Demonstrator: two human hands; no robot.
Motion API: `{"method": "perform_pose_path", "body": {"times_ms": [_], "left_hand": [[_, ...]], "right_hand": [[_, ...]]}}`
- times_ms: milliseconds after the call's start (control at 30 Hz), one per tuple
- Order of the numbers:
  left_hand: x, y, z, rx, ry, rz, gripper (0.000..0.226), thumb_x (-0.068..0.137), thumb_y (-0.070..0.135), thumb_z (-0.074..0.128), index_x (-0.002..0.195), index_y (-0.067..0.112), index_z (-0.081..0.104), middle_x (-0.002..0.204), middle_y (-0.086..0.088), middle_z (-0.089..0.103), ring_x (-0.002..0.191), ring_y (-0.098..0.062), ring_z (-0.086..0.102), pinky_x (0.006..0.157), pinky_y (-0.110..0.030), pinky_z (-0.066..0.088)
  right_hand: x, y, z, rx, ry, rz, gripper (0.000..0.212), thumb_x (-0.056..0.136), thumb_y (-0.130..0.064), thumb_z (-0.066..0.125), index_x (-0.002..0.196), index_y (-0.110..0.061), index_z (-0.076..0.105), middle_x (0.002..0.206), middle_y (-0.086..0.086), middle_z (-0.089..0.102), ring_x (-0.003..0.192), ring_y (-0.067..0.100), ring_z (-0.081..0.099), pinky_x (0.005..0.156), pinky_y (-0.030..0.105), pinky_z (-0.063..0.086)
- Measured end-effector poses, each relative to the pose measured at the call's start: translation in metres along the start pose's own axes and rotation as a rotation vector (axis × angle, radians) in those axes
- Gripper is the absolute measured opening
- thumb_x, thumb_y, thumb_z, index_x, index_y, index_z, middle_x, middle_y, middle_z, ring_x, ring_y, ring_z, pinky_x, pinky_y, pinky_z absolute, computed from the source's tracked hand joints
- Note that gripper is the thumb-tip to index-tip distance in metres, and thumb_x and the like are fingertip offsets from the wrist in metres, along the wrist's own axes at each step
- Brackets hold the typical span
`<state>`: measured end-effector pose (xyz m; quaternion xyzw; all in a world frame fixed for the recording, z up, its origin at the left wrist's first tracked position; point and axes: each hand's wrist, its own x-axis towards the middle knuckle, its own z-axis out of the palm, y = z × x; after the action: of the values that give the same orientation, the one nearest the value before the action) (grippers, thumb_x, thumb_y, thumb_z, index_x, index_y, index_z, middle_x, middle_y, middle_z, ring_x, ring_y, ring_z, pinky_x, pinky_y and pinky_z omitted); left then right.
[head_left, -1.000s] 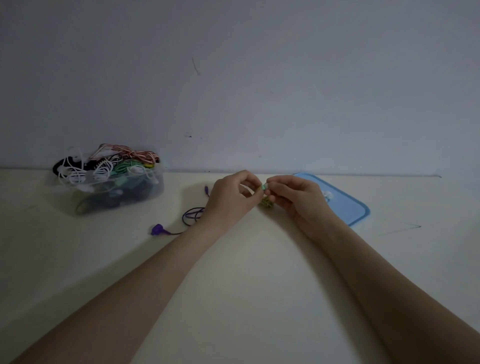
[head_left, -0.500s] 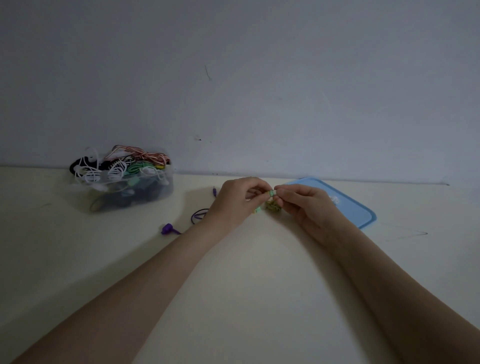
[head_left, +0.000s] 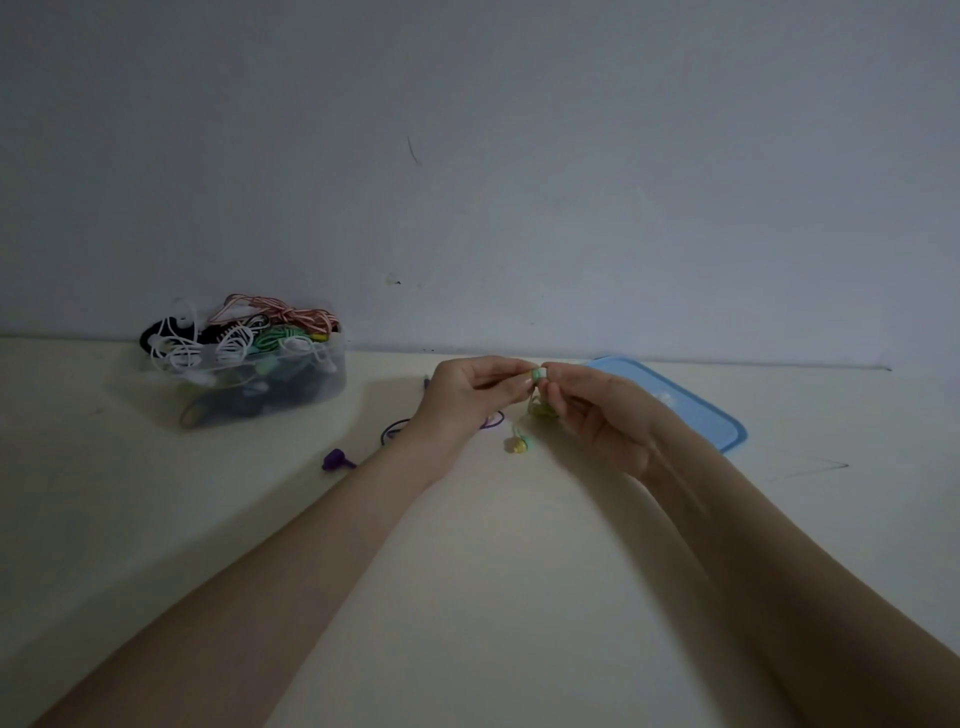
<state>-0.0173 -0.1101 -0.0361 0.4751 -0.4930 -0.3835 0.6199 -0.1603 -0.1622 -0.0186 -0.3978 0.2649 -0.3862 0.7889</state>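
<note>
My left hand (head_left: 467, 400) and my right hand (head_left: 602, 410) meet above the pale table (head_left: 467, 571), fingertips together. Between them they pinch a small light-green earphone piece (head_left: 538, 373). A bunch of green-yellow cord (head_left: 542, 409) hangs under my right fingers. One green-yellow earbud (head_left: 519, 444) dangles down to the table just below the hands. A purple earphone cord (head_left: 395, 431) lies behind my left wrist, its purple plug (head_left: 335, 461) to the left.
A clear plastic box (head_left: 270, 387) full of tangled white, green, black and red-striped cords stands at the back left by the wall. A blue lid (head_left: 691, 410) lies flat behind my right hand.
Both hands stayed joined on the green piece and lifted slightly. The green-yellow earbud has dropped into sight below them, and a purple loop now shows under my left hand.
</note>
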Motion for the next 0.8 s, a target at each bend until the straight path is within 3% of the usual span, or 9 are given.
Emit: {"method": "perform_pose_path", "body": {"times_ms": [200, 367, 533, 633, 700, 800], "left_hand": [[0.000, 0.000, -0.001, 0.041, 0.015, 0.008, 0.013, 0.084, -0.002, 0.061, 0.094, 0.004, 0.068, 0.078, 0.004, 0.070, 0.071, -0.001, 0.066, 0.080, -0.017, 0.051], [-0.002, 0.004, 0.001, 0.099, -0.033, 0.064, 0.013, 0.082, -0.001, 0.064, 0.086, 0.010, 0.068, 0.068, 0.013, 0.070, 0.070, 0.002, 0.064, 0.071, -0.010, 0.048], [-0.002, 0.002, -0.002, 0.216, -0.063, 0.072, 0.020, 0.083, 0.003, 0.065, 0.080, 0.023, 0.068, 0.069, 0.014, 0.070, 0.072, 0.001, 0.065, 0.071, -0.023, 0.046], [-0.002, 0.001, 0.002, 0.254, -0.043, 0.107, 0.016, 0.083, 0.005, 0.066, 0.079, 0.021, 0.068, 0.071, 0.013, 0.069, 0.070, 0.004, 0.064, 0.066, -0.012, 0.045], [-0.001, -0.002, 0.007, 0.299, -0.002, 0.134, 0.011, 0.083, 0.007, 0.067, 0.084, 0.017, 0.067, 0.075, 0.010, 0.067, 0.070, 0.005, 0.063, 0.068, -0.010, 0.046], [0.002, -0.008, 0.014, 0.326, 0.024, 0.125, 0.020, 0.084, 0.004, 0.064, 0.099, 0.016, 0.064, 0.075, 0.009, 0.064, 0.066, 0.008, 0.061, 0.068, -0.011, 0.049]], "right_hand": [[0.000, 0.000, -0.002, -0.050, 0.024, -0.017, 0.015, 0.089, 0.007, 0.049, 0.095, 0.011, 0.062, 0.081, 0.014, 0.069, 0.065, 0.010, 0.068, 0.061, 0.012, 0.054], [-0.004, -0.009, -0.004, -0.210, 0.011, -0.020, 0.014, 0.086, 0.006, 0.055, 0.096, 0.011, 0.063, 0.078, 0.012, 0.069, 0.066, 0.009, 0.068, 0.065, 0.014, 0.055], [-0.008, -0.014, -0.005, -0.339, 0.032, -0.018, 0.010, 0.085, 0.006, 0.058, 0.090, 0.009, 0.065, 0.075, 0.012, 0.069, 0.063, 0.011, 0.066, 0.066, 0.018, 0.056], [-0.009, -0.014, -0.007, -0.347, 0.037, -0.025, 0.009, 0.085, 0.007, 0.057, 0.083, 0.006, 0.066, 0.073, 0.010, 0.070, 0.064, 0.011, 0.067, 0.066, 0.017, 0.056], [-0.009, -0.016, -0.007, -0.442, 0.061, -0.087, 0.008, 0.084, 0.006, 0.059, 0.081, 0.006, 0.067, 0.077, 0.013, 0.070, 0.069, 0.015, 0.067, 0.069, 0.019, 0.056], [-0.008, -0.020, -0.005, -0.786, 0.181, -0.200, 0.007, 0.082, 0.005, 0.064, 0.086, 0.008, 0.068, 0.080, 0.021, 0.068, 0.069, 0.024, 0.067, 0.074, 0.026, 0.058]]}}
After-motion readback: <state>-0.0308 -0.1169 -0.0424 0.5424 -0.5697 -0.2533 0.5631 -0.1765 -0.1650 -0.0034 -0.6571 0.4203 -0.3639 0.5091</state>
